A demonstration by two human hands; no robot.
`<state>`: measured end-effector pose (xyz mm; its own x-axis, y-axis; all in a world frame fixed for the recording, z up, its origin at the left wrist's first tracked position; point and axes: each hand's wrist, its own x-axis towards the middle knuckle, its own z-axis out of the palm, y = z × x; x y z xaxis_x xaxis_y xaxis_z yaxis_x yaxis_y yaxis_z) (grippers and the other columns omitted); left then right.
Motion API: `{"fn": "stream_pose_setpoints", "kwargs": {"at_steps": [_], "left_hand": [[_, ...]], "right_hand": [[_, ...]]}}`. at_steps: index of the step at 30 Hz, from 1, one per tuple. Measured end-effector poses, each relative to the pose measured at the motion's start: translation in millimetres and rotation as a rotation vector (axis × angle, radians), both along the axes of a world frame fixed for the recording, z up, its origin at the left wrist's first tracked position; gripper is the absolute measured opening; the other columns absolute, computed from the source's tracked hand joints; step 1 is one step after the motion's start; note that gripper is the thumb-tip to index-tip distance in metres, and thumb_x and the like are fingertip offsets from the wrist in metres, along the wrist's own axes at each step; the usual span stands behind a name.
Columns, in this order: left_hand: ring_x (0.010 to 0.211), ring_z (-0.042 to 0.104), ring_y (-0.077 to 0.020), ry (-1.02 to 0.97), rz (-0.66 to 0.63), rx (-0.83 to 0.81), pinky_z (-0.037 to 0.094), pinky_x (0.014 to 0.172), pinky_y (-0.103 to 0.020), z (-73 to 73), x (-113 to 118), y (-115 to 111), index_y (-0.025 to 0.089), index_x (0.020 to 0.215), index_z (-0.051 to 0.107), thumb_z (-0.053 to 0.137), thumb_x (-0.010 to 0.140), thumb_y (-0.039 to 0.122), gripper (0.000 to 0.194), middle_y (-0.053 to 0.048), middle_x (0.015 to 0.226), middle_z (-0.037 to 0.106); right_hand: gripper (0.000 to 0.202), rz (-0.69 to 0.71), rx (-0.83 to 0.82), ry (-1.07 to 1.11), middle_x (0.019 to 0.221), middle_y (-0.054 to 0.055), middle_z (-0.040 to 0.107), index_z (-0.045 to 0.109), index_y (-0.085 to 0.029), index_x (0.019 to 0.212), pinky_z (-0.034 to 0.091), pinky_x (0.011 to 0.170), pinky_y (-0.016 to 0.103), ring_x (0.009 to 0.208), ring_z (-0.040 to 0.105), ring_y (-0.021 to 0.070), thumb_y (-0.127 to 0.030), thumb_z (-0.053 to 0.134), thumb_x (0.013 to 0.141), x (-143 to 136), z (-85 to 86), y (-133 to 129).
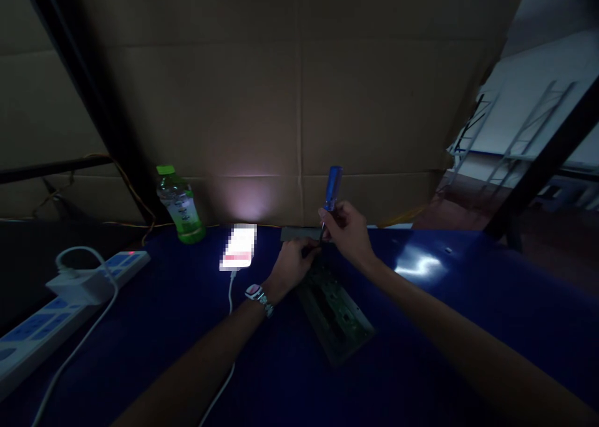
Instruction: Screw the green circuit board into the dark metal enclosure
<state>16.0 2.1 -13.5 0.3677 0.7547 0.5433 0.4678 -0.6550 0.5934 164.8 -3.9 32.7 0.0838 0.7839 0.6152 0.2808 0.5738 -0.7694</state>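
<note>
In my right hand (347,228) is a screwdriver (333,186) with a blue handle, held upright with its shaft pointing down. My left hand (294,261), a watch (259,297) on its wrist, has its fingers pinched together close to the screwdriver's tip. Whatever those fingers hold is too dark and small to name. Under both hands lies a dark greenish circuit board (349,314), slanting toward me on the blue table. A flat grey piece (292,233) shows behind my left hand, at the table's back edge.
Left of my hands a lit phone (238,247) lies with a white cable (231,296) plugged in. A green-capped bottle (181,205) stands behind it. A white power strip (126,266) with a charger (79,286) runs along the left. Cardboard (234,102) walls off the back.
</note>
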Motion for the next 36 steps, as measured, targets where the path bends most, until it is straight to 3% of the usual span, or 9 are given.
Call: {"fn": "stream_pose_setpoints", "kwargs": {"at_steps": [6, 15, 22, 28, 36], "left_hand": [[0.082, 0.067, -0.0199, 0.004, 0.035, -0.005, 0.047, 0.074, -0.031, -0.4, 2.7, -1.5, 0.019, 0.092, 0.071, 0.06, 0.084, 0.016, 0.013, -0.003, 0.09, 0.074], [0.072, 0.063, -0.0173, -0.005, 0.032, -0.006, 0.043, 0.066, -0.028, -0.4, 2.2, -1.0, 0.018, 0.085, 0.067, 0.059, 0.085, 0.016, 0.008, -0.002, 0.08, 0.07], [0.072, 0.061, -0.0172, -0.007, 0.035, -0.004, 0.042, 0.066, -0.028, -0.9, 3.5, -0.1, 0.017, 0.082, 0.066, 0.059, 0.084, 0.015, 0.007, -0.002, 0.077, 0.068], [0.07, 0.059, -0.0175, 0.005, 0.052, 0.004, 0.041, 0.064, -0.028, 0.5, 3.7, 0.5, 0.017, 0.078, 0.063, 0.06, 0.082, 0.015, 0.006, -0.002, 0.075, 0.066], [0.069, 0.059, -0.0171, -0.005, 0.051, 0.011, 0.043, 0.066, -0.029, 2.0, -0.1, 1.4, 0.018, 0.078, 0.064, 0.061, 0.082, 0.015, 0.005, -0.001, 0.072, 0.065]], "right_hand": [[0.033, -0.043, -0.017, 0.028, 0.067, 0.001, 0.062, 0.051, -0.021, 0.081, 0.05, 0.048, 0.027, 0.048, 0.058, 0.0132, -0.053, 0.061, 0.083, -3.3, 6.2, -3.3], [0.037, 0.261, -0.13, 0.019, 0.072, -0.002, 0.06, 0.051, -0.022, 0.089, 0.048, 0.042, 0.022, 0.049, 0.054, 0.0102, -0.058, 0.056, 0.083, 1.5, 14.2, 6.1], [0.034, 0.052, -0.02, 0.032, 0.068, 0.001, 0.062, 0.052, -0.021, 0.079, 0.049, 0.047, 0.026, 0.051, 0.058, 0.0133, -0.053, 0.064, 0.08, -2.6, 9.8, 3.6], [0.03, 0.094, -0.002, -0.022, 0.069, 0.001, 0.063, 0.055, -0.021, 0.085, 0.049, 0.05, 0.025, 0.053, 0.058, 0.0129, -0.051, 0.053, 0.089, -0.8, 6.7, 2.8], [0.024, 0.063, -0.081, 0.009, 0.066, 0.001, 0.064, 0.06, -0.019, 0.075, 0.052, 0.05, 0.027, 0.053, 0.059, 0.014, -0.041, 0.067, 0.078, -2.6, -2.2, 5.9]]}}
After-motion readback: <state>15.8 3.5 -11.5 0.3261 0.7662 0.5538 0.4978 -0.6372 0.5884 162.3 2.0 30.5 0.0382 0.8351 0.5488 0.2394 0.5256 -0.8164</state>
